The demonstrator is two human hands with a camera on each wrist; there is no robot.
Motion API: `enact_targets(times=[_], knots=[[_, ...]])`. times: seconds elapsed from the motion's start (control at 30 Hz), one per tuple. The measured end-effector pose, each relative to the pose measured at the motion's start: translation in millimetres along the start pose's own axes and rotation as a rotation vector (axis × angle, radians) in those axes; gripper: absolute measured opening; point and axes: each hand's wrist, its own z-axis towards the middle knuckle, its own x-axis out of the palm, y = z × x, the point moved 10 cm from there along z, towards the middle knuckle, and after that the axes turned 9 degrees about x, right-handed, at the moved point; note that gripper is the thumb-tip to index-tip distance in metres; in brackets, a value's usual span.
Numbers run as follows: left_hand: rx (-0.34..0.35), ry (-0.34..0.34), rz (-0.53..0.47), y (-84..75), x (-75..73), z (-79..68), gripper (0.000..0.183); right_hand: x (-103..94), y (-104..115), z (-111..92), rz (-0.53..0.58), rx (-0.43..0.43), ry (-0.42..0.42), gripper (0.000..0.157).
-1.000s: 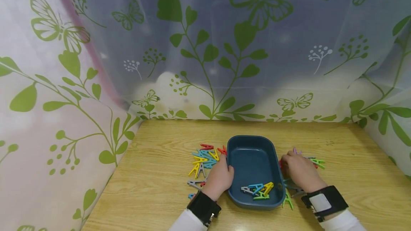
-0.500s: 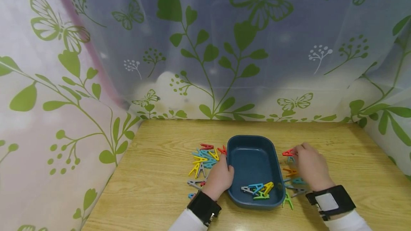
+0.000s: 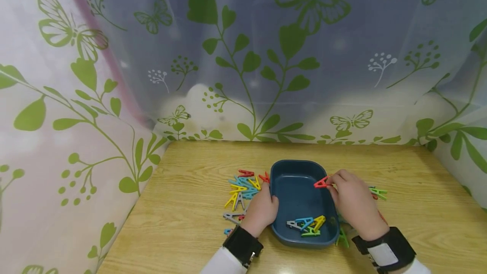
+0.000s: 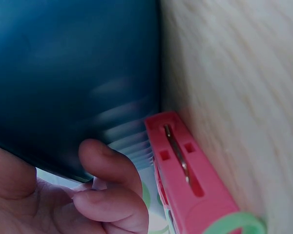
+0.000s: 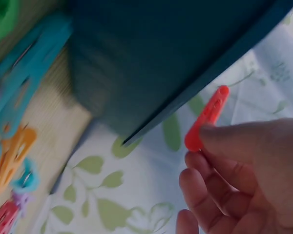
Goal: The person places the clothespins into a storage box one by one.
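My right hand (image 3: 354, 200) pinches a red clothespin (image 3: 321, 182) between thumb and fingers, above the right side of a dark blue plastic basin (image 3: 296, 189). The right wrist view shows that clothespin (image 5: 207, 118) raised above the basin's rim. My left hand (image 3: 261, 208) grips the basin's left rim, its fingers curled against the outer wall in the left wrist view. Grey, blue, yellow and green clothespins (image 3: 311, 225) lie inside at the near end. A pink clothespin (image 4: 185, 175) lies close to the left fingers.
Left of the basin lies a pile of mixed clothespins (image 3: 243, 187). More lie on its right, partly hidden by my right hand, including a green clothespin (image 3: 378, 193) and an orange clothespin (image 5: 13, 155). A patterned curtain (image 3: 236, 109) closes off the wooden table (image 3: 205, 160) at the back.
My right hand picked up the red clothespin from the table on the right, lifted it and moved it left over the basin's rim. The left hand keeps its place on the basin.
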Motion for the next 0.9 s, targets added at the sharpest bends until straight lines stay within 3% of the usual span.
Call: enact_targets(times=[0.3,0.53,0.9], knots=[[0.009,-0.005,-0.003,-2.4,-1.3,-0.6,0.051,18.1,39,-17,-0.030,-0.094,0.249,0.019],[0.022,-0.009,0.005,-2.1,-0.8,-0.1,0.050,38.3,49,-28,-0.063,-0.122,0.410,0.017],[0.032,-0.009,0.005,-3.2,-1.3,-1.0,0.050,52.5,50,-35,-0.006,-0.172,0.453,0.015]])
